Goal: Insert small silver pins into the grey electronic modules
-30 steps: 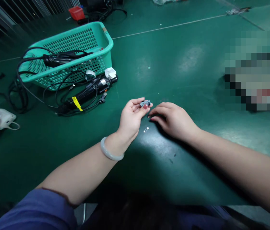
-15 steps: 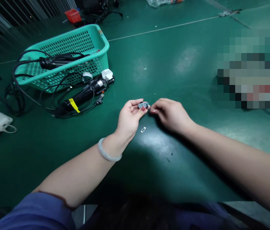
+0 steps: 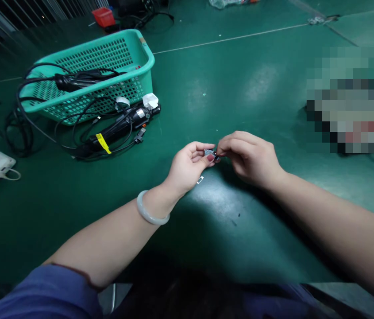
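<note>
The left hand (image 3: 186,167) pinches a small grey component (image 3: 208,152) above the bench (image 3: 187,113), well in from its near edge. The right hand (image 3: 252,155) has its fingertips drawn together at the component's right end; whether they grip it, I cannot tell. A white rectangular frame (image 3: 201,178) lies between the left hand and that edge.
</note>
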A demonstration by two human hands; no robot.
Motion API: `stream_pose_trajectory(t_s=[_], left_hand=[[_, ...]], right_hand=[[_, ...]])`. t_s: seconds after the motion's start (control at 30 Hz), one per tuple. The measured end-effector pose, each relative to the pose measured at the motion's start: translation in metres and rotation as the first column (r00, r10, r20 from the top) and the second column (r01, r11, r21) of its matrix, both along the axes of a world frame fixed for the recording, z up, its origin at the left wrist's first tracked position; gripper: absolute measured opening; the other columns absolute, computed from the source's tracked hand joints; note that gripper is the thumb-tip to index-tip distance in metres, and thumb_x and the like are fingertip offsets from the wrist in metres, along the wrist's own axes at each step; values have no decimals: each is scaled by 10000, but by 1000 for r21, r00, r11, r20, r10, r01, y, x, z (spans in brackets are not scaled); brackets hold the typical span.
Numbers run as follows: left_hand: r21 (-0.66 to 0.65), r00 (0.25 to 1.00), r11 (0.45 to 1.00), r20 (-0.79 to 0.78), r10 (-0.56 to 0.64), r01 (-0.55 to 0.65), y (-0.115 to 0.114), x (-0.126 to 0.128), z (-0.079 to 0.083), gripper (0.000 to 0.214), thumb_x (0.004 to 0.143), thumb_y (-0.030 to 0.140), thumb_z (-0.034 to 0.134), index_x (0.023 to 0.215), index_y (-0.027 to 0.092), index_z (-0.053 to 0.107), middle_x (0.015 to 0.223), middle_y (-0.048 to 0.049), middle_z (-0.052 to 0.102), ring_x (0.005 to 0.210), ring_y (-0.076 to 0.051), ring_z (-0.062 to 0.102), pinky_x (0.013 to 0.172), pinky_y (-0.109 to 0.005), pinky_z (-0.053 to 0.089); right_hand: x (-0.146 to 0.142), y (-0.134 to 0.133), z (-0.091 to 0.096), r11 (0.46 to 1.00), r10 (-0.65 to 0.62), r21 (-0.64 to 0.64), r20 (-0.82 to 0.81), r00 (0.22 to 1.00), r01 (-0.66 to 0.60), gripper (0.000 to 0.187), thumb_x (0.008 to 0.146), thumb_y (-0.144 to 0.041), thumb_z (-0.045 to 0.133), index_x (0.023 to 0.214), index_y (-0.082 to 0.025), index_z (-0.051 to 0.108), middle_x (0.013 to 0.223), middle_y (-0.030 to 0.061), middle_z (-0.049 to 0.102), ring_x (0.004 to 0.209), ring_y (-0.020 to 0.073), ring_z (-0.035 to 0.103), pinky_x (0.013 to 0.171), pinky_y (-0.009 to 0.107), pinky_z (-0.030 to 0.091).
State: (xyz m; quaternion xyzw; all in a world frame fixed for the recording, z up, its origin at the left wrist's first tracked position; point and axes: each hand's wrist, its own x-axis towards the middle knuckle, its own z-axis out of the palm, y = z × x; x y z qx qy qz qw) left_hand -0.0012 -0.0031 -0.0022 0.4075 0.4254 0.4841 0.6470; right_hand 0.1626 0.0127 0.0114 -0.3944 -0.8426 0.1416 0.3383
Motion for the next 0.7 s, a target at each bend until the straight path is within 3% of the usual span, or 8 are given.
stream_pose_trajectory(t_s=[0.4, 0.57, 0.7], left_hand=[[2, 1000, 1000, 7, -21, 21, 0, 0, -1, 222, 696, 195, 742, 878, 148, 625, 740, -7, 671, 730, -115, 669, 824, -311, 514], [9, 1000, 1000, 22, -10, 10, 0, 1, -1, 207, 697, 170, 737, 866, 145, 621, 760, -19, 678, 712, -117, 665, 817, -330, 510], [1, 999, 1000, 45, -2, 2, -1, 1, 0, 197, 706, 154, 727, 863, 142, 608, 751, -19, 676, 718, -119, 668, 811, -319, 510]], right_hand=[[6, 0, 8, 998, 57, -15, 102, 993, -56, 273, 904, -224, 399, 846, -294, 656, 951, 44, 679, 907, 194, 618, 807, 363, 504], [6, -2, 5, 998, 55, 26, 0, 998, -55, 303, 886, -156, 402, 916, -297, 669, 963, 25, 700, 916, 179, 638, 820, 342, 506], [5, -2, 2, 999, -26, 21, -59, 998, 27, 293, 851, -124, 439, 931, -285, 671, 938, 4, 714, 876, 173, 656, 798, 323, 512]])
